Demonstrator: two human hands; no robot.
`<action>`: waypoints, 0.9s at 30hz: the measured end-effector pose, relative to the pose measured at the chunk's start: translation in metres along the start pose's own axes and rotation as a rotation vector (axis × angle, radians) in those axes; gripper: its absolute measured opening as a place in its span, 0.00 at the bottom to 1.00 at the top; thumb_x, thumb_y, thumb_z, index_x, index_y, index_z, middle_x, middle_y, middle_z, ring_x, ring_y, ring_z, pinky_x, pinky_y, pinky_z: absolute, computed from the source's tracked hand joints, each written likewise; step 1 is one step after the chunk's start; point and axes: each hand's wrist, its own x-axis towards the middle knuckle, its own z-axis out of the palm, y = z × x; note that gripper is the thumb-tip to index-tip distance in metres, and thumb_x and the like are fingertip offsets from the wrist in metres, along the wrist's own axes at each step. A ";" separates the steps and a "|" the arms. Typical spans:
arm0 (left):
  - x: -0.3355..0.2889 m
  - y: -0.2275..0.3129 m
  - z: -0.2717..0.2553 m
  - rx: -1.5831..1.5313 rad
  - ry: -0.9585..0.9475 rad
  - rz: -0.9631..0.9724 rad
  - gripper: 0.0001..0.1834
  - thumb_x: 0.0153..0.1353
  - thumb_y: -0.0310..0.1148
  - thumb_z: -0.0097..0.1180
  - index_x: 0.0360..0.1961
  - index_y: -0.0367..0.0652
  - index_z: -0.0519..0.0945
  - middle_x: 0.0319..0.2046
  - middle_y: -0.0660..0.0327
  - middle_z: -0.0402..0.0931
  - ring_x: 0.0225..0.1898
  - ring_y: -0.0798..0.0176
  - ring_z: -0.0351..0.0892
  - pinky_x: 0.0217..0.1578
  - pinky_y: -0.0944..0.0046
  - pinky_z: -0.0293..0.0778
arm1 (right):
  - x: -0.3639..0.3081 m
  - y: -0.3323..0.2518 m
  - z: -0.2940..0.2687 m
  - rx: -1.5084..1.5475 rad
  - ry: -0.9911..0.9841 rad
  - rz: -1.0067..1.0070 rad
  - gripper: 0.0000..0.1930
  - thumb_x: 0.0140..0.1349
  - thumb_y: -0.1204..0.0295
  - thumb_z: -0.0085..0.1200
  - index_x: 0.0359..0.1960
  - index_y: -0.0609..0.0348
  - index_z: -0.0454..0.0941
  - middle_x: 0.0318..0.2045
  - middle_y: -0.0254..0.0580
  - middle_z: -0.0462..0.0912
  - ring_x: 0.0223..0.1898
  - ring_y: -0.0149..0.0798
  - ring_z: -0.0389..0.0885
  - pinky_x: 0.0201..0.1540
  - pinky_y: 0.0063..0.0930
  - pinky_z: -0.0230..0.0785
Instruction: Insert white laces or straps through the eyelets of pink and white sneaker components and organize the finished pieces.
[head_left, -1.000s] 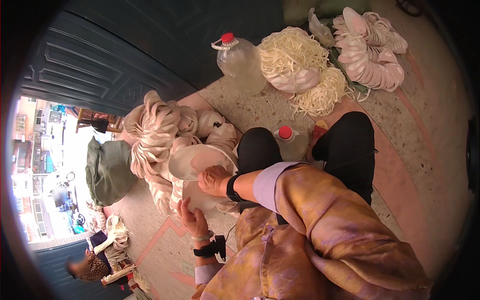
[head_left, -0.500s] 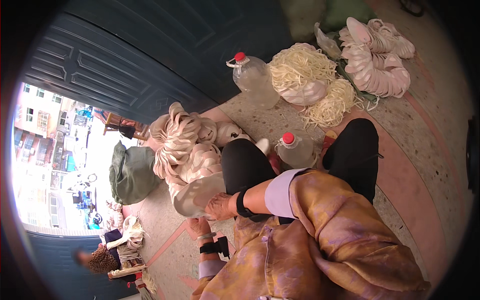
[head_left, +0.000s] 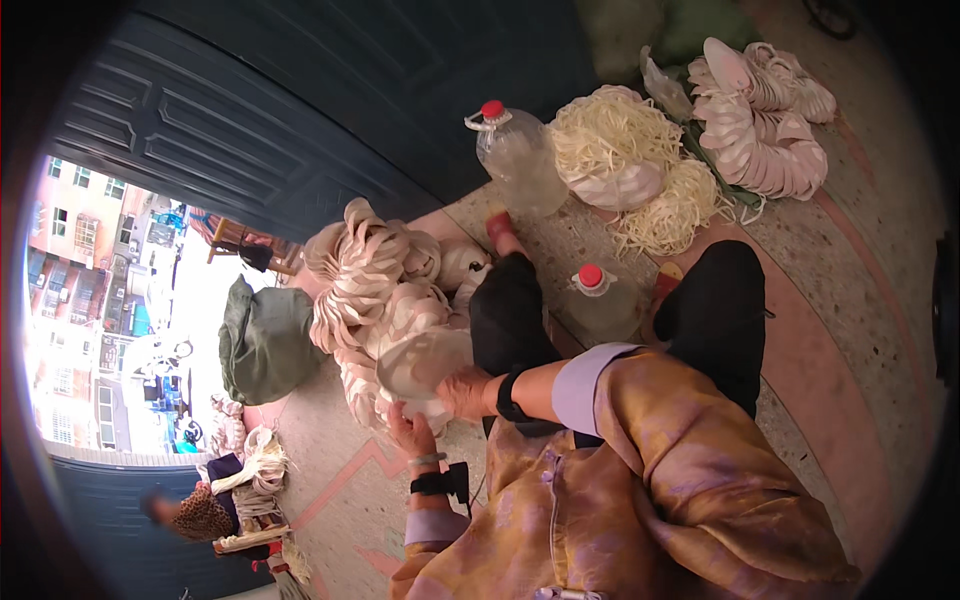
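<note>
A pale, flat, rounded sheet-like piece [head_left: 425, 358] lies tilted against a heap of similar pieces. My right hand [head_left: 465, 392], with a black band on its wrist, is closed on the piece's lower right edge. Just below and to the left is my left hand [head_left: 412, 432], close to the piece's lower edge. Its fingers are bent and drawn together; whatever is between them is too small to make out. The heap of pale pink-white curved pieces [head_left: 350, 265] fans out in overlapping layers beyond both hands, beside my left leg.
Between my legs stands a clear jug with a red cap [head_left: 605, 305]; a larger red-capped jug [head_left: 520, 165] stands farther off. Pale strips [head_left: 610, 135] lie beside more layered pieces [head_left: 765, 150]. A green sack [head_left: 265, 340] is at left, near a seated person [head_left: 205, 515].
My left hand has moved up, and my right hand has shifted a little right with the piece. My left leg has swung outward, so its foot now shows near the larger jug.
</note>
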 end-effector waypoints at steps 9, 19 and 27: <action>0.010 -0.005 0.004 0.094 0.016 0.052 0.13 0.42 0.18 0.42 0.31 0.37 0.75 0.32 0.56 0.67 0.32 0.60 0.66 0.35 0.66 0.65 | 0.009 0.003 0.000 0.150 0.050 0.081 0.12 0.51 0.65 0.45 0.27 0.58 0.79 0.30 0.51 0.80 0.34 0.48 0.80 0.36 0.40 0.71; 0.015 0.009 0.018 -0.012 0.039 0.023 0.11 0.42 0.20 0.42 0.28 0.37 0.74 0.32 0.61 0.65 0.35 0.63 0.65 0.39 0.67 0.64 | 0.011 0.026 0.005 -0.066 0.304 0.156 0.11 0.50 0.68 0.44 0.17 0.58 0.76 0.19 0.44 0.76 0.23 0.46 0.78 0.23 0.38 0.70; 0.016 0.017 0.017 0.049 -0.004 0.100 0.12 0.41 0.17 0.39 0.29 0.36 0.72 0.35 0.56 0.65 0.36 0.58 0.66 0.37 0.65 0.65 | 0.016 0.025 0.012 0.080 0.338 0.318 0.12 0.53 0.66 0.43 0.20 0.57 0.77 0.21 0.50 0.79 0.26 0.48 0.79 0.28 0.39 0.71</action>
